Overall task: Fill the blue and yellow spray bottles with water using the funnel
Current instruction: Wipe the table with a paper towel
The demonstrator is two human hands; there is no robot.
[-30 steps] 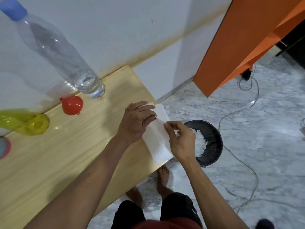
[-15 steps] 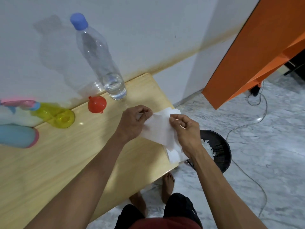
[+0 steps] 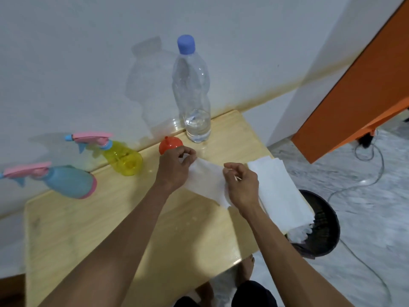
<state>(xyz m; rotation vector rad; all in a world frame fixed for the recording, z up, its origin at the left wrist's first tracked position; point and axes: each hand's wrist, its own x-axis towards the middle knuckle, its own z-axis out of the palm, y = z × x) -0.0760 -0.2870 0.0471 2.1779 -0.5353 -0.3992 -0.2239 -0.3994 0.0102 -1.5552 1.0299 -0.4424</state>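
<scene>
A blue spray bottle [image 3: 68, 181] and a yellow spray bottle [image 3: 122, 160], both with pink trigger heads, stand at the left against the wall. A red funnel [image 3: 169, 144] rests upside down just behind my left hand [image 3: 174, 170]. A clear water bottle [image 3: 194, 94] with a blue cap stands upright behind it, a little water at its bottom. Both hands pinch one white tissue sheet [image 3: 207, 182] stretched between them above the wooden table [image 3: 88, 240]. My right hand [image 3: 241, 185] holds its right end.
A stack of white tissues [image 3: 281, 191] lies at the table's right edge, overhanging a black bin [image 3: 321, 231] on the marble floor. An orange panel [image 3: 358, 89] slants at the upper right. A cable [image 3: 358, 187] runs across the floor. My feet are below the table edge.
The view swung left, bringing both spray bottles fully into sight. My hands lifted one tissue sheet off the stack and pulled it left, spread between them.
</scene>
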